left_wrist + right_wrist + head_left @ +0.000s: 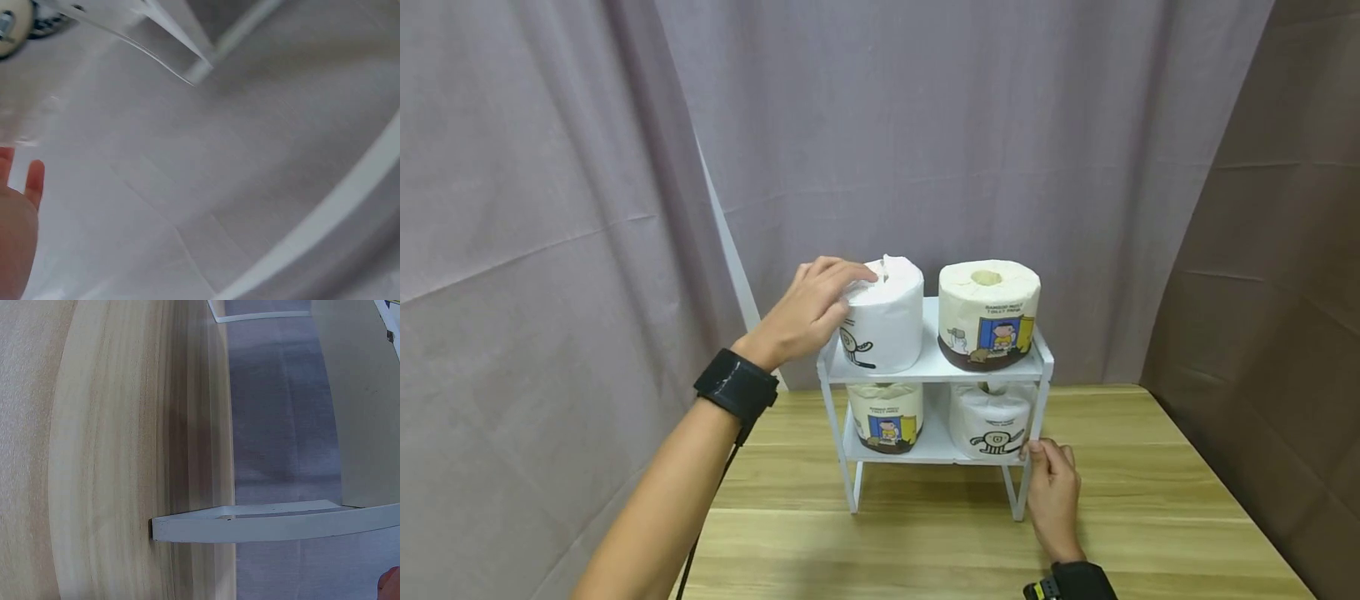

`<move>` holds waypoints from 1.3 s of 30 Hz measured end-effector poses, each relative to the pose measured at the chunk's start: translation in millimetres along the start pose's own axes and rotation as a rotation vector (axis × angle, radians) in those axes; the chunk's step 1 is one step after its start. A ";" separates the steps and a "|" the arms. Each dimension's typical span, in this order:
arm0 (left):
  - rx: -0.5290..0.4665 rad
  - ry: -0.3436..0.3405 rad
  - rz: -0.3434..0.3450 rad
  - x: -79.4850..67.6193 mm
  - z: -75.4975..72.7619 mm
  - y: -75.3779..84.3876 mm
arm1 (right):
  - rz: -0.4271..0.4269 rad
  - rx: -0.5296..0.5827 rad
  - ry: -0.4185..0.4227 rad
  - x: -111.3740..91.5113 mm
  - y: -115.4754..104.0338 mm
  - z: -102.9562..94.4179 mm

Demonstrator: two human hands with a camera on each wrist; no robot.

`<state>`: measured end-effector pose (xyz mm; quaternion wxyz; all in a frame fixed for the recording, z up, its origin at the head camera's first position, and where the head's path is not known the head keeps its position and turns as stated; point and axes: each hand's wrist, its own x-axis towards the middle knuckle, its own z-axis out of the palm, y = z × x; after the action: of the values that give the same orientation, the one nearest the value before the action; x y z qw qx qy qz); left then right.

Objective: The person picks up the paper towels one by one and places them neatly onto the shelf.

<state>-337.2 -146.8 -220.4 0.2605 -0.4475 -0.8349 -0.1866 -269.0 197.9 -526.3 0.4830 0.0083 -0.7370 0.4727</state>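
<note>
A white two-tier rack [936, 364] holds toilet rolls on both shelves. In the head view my left hand [808, 312] rests on the upper left white toilet roll [887, 321], fingers over its top and thumb by its side. To its right stands a cream toilet roll [988, 312] with a printed cartoon wrapper. Below are another cream roll [886, 417] and a white roll [991, 423]. My right hand [1054, 492] pinches the rack's right front upright beside that lower white roll. In the left wrist view the left hand [15, 231] shows only partly.
The rack stands on a wooden table [790, 525]. Grey curtain [1037, 150] hangs close behind, with a brown cloth [1277, 292] on the right. A dark cable [688, 554] trails from the left wristband. The rack's leg [206, 530] meets the wood in the right wrist view.
</note>
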 end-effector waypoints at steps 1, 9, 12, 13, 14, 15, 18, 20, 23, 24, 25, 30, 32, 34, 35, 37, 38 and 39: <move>-0.004 -0.020 0.016 -1.9 -0.6 -4.3 | -0.002 -0.004 0.001 -0.7 0.1 0.0; -0.026 -0.091 0.068 -10.6 2.0 -21.2 | 0.019 -0.003 -0.006 -5.5 1.1 -0.3; -0.035 -0.084 0.082 -11.8 4.4 -24.8 | 0.029 -0.002 -0.011 -5.4 0.5 0.0; -0.038 -0.079 0.090 -11.7 5.0 -25.6 | 0.031 0.000 -0.010 -5.3 0.2 0.1; -0.041 -0.075 0.098 -11.4 5.6 -25.9 | 0.030 0.002 -0.008 -5.0 -0.2 0.3; -0.042 -0.070 0.105 -10.8 6.1 -25.9 | 0.029 0.005 -0.005 -4.7 -0.6 0.3; -0.043 -0.067 0.114 -8.3 6.8 -25.0 | 0.019 0.011 0.008 -3.8 -1.9 -0.1; -0.041 -0.070 0.108 -6.6 6.8 -23.5 | 0.010 0.012 0.011 -3.5 -2.3 -0.5; -0.041 -0.080 0.082 -4.3 6.7 -21.6 | 0.000 0.014 0.014 -3.4 -2.2 -0.7; -0.039 -0.082 0.074 -3.7 7.0 -20.7 | -0.003 0.015 0.016 -3.5 -1.9 -0.5; -0.035 -0.085 0.066 -3.1 7.3 -19.7 | -0.005 0.017 0.018 -3.7 -1.6 -0.3; 0.018 -0.073 0.047 -0.8 9.2 -14.1 | -0.004 0.021 0.020 -4.4 0.0 1.3; 0.046 -0.057 0.043 0.2 9.9 -11.5 | 0.000 0.018 0.019 -4.2 0.3 2.0; 0.064 -0.039 0.034 0.8 10.1 -8.3 | 0.006 0.015 0.018 -3.5 0.4 2.7; 0.070 -0.029 0.030 1.0 10.3 -6.8 | 0.008 0.017 0.017 -3.1 0.3 2.9; 0.080 -0.009 0.019 1.3 10.3 -3.3 | 0.013 0.018 0.014 -1.9 -0.4 3.4; 0.083 0.001 0.014 1.5 10.3 -1.8 | 0.014 0.019 0.012 -1.2 -1.0 3.5; 0.088 0.010 0.008 1.8 10.1 -0.1 | 0.015 0.020 0.010 -0.6 -1.5 3.7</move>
<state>-340.8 -140.2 -227.4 0.2849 -0.4382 -0.8392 -0.1506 -270.6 194.2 -526.0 0.4829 0.0052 -0.7298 0.4839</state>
